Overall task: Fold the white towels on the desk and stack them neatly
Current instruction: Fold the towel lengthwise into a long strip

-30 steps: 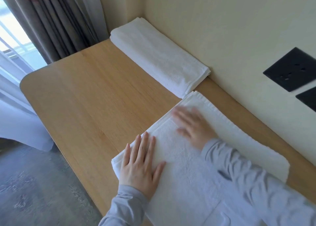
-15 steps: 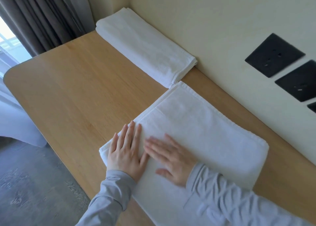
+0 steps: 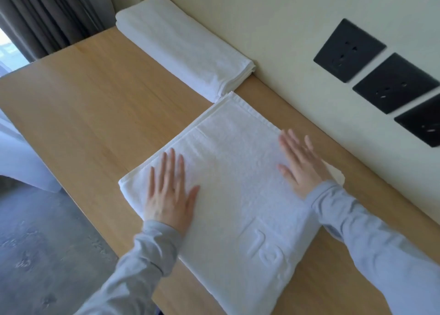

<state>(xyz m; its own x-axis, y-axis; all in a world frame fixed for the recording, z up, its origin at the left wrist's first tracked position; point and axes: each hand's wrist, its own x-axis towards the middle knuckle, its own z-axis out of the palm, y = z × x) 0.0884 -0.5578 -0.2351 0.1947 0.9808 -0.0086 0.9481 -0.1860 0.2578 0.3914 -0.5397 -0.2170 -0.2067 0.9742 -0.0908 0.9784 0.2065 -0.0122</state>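
Observation:
A large white towel (image 3: 233, 171), folded into a flat rectangle, lies on the wooden desk (image 3: 95, 95) in front of me. Embossed letters show near its lower end. My left hand (image 3: 169, 190) presses flat on the towel's left side, fingers straight. On the right side of the towel lies my right hand (image 3: 300, 164), flat too, with its fingers spread and pointing away from me. A second white towel (image 3: 183, 45), folded long and narrow, rests against the wall at the desk's far corner, its near end almost touching the big towel.
The cream wall (image 3: 273, 28) runs along the desk's right edge and carries three black socket plates (image 3: 390, 83). Grey curtains (image 3: 47, 17) hang at the far left. The desk's left edge drops to a grey floor (image 3: 35, 243).
My right hand slid from beside the left hand across to the towel's right side. The left hand stayed on the left part. The camera view shifted a little.

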